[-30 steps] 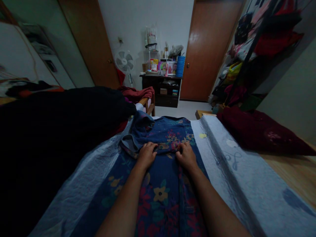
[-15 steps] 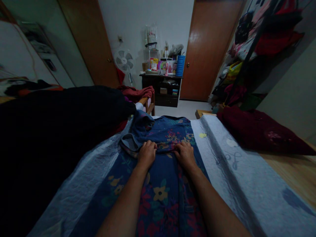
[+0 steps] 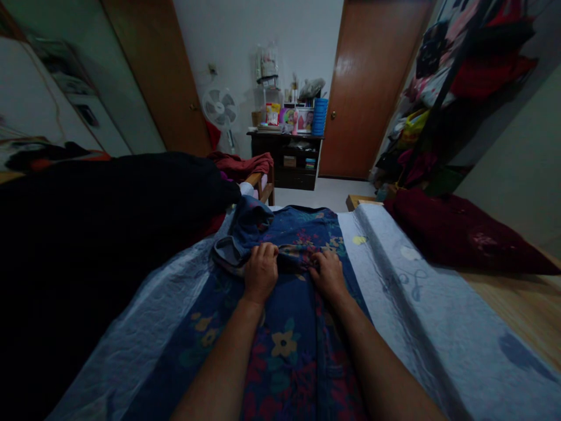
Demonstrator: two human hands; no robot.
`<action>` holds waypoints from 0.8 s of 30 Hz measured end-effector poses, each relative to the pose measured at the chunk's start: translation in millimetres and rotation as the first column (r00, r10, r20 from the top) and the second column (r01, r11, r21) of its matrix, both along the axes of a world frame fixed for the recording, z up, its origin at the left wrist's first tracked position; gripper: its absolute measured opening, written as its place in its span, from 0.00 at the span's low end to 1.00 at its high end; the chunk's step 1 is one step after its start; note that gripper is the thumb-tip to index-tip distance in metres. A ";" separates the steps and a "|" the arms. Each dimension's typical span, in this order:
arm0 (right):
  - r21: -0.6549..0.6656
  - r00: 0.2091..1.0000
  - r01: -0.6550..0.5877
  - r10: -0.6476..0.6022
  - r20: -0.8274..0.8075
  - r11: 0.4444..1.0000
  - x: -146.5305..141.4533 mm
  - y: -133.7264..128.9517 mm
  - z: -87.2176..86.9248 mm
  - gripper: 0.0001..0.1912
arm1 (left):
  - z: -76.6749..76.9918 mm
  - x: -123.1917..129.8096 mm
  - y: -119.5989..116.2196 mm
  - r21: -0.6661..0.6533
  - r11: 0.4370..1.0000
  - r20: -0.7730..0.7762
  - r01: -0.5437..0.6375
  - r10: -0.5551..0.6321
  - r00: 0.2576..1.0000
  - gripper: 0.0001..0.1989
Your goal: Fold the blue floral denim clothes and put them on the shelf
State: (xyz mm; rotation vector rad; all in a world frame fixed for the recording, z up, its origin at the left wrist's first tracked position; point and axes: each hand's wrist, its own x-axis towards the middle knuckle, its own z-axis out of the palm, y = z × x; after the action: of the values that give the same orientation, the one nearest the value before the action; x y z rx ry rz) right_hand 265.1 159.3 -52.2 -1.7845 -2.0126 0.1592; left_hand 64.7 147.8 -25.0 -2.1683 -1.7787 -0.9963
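Dark blue cloth printed with yellow, red and green flowers makes up a long garment point(image 3: 284, 310), spread lengthwise on a pale, quilted bed cover point(image 3: 144, 316) directly in front of the person. Both bare forearms reach forward over it from the lower edge of the view, roughly parallel, elbows out of sight. The left hand point(image 3: 262, 270) lies back upward, wrist nearly straight, its fingers bent and closed on a narrow floral band of cloth point(image 3: 294, 251) running crosswise over the garment; its fingertips are partly hidden. The right hand point(image 3: 328, 272) angles inward with knuckles raised, thumb and forefinger pinching the other end of that band. Between the hands the band stretches across, a dark shadow under it. Left of the left hand, a grey-lined loop of the same fabric point(image 3: 228, 250) gapes open.

Grey cursive lettering point(image 3: 407, 283) on the right part of the bed cover seems to begin "Lo"; the rest is unclear. Print on the yellow-and-red plastic packet point(image 3: 272, 114), atop the dark wooden cabinet point(image 3: 283, 161), is too small to read.
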 end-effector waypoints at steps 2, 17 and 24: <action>-0.005 1.000 0.006 -0.006 0.017 1.000 0.3 0.5 -0.6 0.07 | -1.9 -0.6 0.6 -0.039 0.999 0.011 0.001 -0.001 1.000 0.05; 0.139 0.959 -0.048 0.085 -0.272 0.989 4.7 8.1 -6.6 0.09 | -6.9 -4.0 2.7 -0.266 0.962 -0.106 0.068 -0.100 0.989 0.16; 0.128 0.974 -0.103 0.126 -0.190 0.986 4.6 8.0 -8.7 0.19 | -1.3 1.3 0.8 -0.248 0.967 -0.090 0.053 -0.077 0.993 0.10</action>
State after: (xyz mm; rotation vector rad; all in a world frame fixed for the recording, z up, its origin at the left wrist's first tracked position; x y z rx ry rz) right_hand 269.7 167.3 -61.0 -1.5181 -1.9411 0.2393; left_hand 66.0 148.6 -26.4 -2.3891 -1.8827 -0.6980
